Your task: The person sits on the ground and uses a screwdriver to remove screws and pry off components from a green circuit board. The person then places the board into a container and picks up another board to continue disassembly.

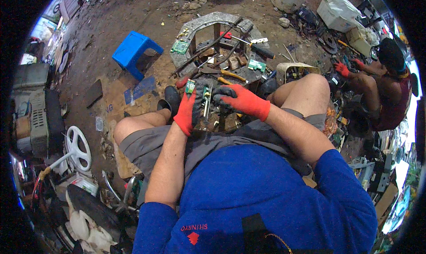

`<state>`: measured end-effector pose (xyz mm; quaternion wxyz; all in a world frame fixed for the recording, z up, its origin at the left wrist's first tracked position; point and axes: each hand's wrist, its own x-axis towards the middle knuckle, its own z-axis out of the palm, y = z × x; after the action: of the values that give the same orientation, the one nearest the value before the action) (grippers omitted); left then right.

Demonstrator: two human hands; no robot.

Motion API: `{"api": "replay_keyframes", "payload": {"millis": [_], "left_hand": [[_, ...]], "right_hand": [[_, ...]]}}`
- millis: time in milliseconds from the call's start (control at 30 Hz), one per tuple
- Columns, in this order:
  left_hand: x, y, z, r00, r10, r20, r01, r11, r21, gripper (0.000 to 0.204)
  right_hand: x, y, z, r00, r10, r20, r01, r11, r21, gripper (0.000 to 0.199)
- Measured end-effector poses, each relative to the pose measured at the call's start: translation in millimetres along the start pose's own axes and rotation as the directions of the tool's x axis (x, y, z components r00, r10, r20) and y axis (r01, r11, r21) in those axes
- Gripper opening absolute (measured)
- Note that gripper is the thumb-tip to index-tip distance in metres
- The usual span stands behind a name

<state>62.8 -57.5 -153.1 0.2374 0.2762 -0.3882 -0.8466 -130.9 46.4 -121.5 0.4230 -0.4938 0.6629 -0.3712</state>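
Person in a blue shirt (266,187) and grey shorts, seated, knees spread. Co-worker in a dark red top (392,96), at far right, in red gloves (341,69). Octagonal grey frame (213,18), speckled, low on bare ground, just beyond the knees. Blue plastic stool (133,50), left of the frame. White bin (335,14), upper right, with pale plastic inside. White spoked wheel (80,153), lower left, well apart from the hands. Dark rod (208,48), laid slantwise across the frame. Screwdriver (263,50), black and red handle, near the right rim. Right hand (242,99), in red glove with dark fingers bent close together; contents of the grip impossible to tell. Left hand (188,111), in matching glove, closed narrowly on a small circuit board (190,86), green, standing up from the fingers. Orange-handled pliers (233,75), just beyond the hands. Green piece with a pale strip (207,96), upright between the hands, holder unclear. Green board (179,47), flat on the left rim. Yellowish bits (183,33), scattered beside that board.
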Motion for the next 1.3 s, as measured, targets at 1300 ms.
{"api": "replay_keyframes", "payload": {"millis": [1300], "left_hand": [[-28,6,61,0.96,0.278,0.01,-0.274,0.937,0.218,0.043]], "right_hand": [[-5,-30,-46,0.972,-0.159,0.172,0.011,0.764,0.645,0.028]]}}
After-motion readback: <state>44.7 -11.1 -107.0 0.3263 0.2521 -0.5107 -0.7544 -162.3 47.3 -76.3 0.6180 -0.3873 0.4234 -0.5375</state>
